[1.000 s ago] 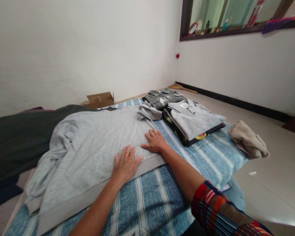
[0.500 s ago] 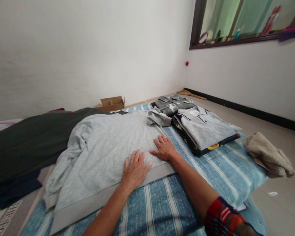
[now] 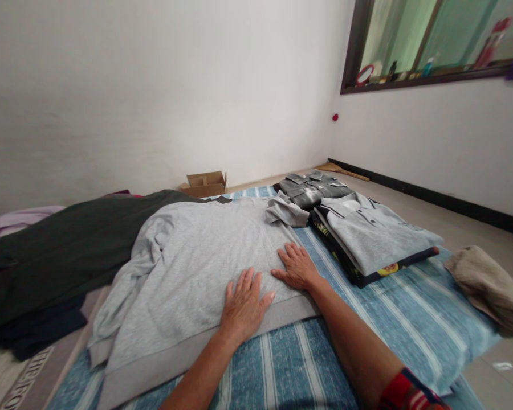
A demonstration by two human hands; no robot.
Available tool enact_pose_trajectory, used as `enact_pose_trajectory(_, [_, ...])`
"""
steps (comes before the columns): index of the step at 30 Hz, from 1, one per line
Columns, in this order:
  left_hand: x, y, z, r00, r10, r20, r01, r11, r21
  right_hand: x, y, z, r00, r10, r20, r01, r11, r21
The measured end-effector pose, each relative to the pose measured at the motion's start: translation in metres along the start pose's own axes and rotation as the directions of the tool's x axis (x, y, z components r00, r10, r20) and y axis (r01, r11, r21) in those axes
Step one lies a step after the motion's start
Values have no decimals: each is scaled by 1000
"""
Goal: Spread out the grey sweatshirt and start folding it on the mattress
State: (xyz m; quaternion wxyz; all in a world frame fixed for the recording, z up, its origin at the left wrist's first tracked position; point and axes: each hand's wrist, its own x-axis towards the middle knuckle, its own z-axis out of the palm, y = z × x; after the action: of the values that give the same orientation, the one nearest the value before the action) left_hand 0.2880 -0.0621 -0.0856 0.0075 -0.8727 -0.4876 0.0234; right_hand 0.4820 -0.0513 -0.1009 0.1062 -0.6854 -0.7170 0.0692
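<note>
A light grey sweatshirt (image 3: 192, 250) lies spread out on the blue striped bed sheet (image 3: 282, 359), its hem band towards me. The near sleeve on the left runs down along its side; the other sleeve is folded over by the far right shoulder. My left hand (image 3: 245, 304) rests flat on the lower part of the sweatshirt, fingers spread. Close to its right edge, my right hand (image 3: 297, 266) also lies flat with the fingers apart. Neither hand grips the cloth.
To the right lie a folded grey polo shirt (image 3: 376, 230) on a dark garment and a folded grey patterned shirt (image 3: 312, 188). Dark green clothing (image 3: 77, 239) spreads at the left. A beige cloth (image 3: 487, 285) hangs at the bed's right edge. A cardboard box (image 3: 205, 184) stands by the wall.
The view has turned slightly left, so everything sits a little further right and lower. Both hands stay flat at about the same places on the sweatshirt.
</note>
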Motion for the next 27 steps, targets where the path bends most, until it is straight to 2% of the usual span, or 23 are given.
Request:
enact_pose_trajectory(5, [0,-1,-6,999,-10,50,11,1000,-22,-1,-1,0,1000,-5,6,5,1000,0])
enact_pose_trajectory(10, [2,-9,-12,998,-34,48,33,999,5,-1,-1,1,1000,-5,15,5,1000,4])
enact_pose_trajectory(14, [5,-18,-6,994,-78,76,79,997,0,-1,-1,1,1000,-3,25,3,1000,8])
enact_pose_trajectory(19, [5,-20,2,997,-69,38,70,998,-7,-1,-1,1,1000,-5,28,5,1000,4])
enact_pose_trajectory(27, [5,-20,0,996,-79,50,80,997,-22,-3,-2,0,1000,-11,16,11,1000,-3])
